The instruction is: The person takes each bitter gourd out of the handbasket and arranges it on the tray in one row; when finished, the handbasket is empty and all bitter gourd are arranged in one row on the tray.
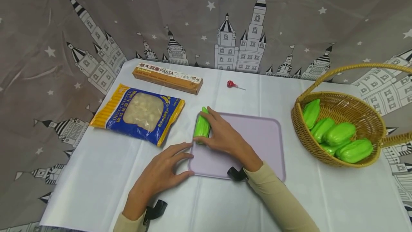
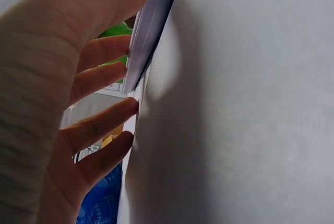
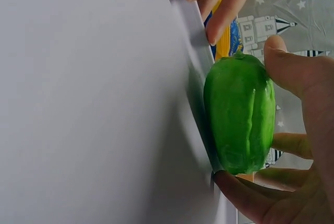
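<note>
Glossy, ribbed green papaya [image 1: 201, 128], lengthwise roughly twelve to six, held in the right grip [image 1: 222, 131] at the ten-o'clock corner of a lilac tray [image 1: 257, 142], rectangular with rounded corners and a low raised rim, flat on the white surface [image 1: 225, 207].

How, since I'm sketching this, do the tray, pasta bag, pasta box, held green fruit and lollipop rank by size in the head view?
Largest to smallest:
1. Tray
2. Pasta bag
3. Pasta box
4. Green fruit, partly hidden by the right hand
5. Lollipop
</note>
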Demonstrator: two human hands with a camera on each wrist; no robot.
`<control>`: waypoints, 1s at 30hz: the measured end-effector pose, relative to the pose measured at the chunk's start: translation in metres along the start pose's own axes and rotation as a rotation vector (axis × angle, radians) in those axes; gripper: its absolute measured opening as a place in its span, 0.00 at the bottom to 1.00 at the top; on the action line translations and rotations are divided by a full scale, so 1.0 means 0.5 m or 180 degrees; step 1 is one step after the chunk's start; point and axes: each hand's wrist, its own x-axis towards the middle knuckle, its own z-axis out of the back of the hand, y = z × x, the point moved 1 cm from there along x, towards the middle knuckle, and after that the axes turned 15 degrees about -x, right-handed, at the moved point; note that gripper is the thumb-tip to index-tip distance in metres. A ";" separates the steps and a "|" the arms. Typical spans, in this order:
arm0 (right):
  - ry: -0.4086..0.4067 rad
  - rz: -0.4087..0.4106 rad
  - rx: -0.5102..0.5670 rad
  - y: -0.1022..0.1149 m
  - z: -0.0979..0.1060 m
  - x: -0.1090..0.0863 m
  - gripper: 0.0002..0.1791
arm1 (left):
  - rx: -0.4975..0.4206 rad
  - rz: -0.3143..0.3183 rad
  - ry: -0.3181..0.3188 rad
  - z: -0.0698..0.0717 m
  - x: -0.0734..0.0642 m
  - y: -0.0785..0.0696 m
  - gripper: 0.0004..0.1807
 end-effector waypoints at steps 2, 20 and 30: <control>-0.0003 -0.0029 -0.0018 -0.003 0.003 -0.002 0.52 | 0.0003 0.0009 0.0003 0.000 0.001 -0.001 0.29; -0.0286 -0.0199 -0.0096 -0.055 0.042 -0.059 0.48 | 0.0021 -0.0002 -0.0016 0.000 0.002 -0.002 0.28; -0.0621 -0.0365 -0.0135 -0.107 0.089 -0.121 0.45 | 0.0023 -0.0029 -0.0038 -0.002 0.001 -0.002 0.28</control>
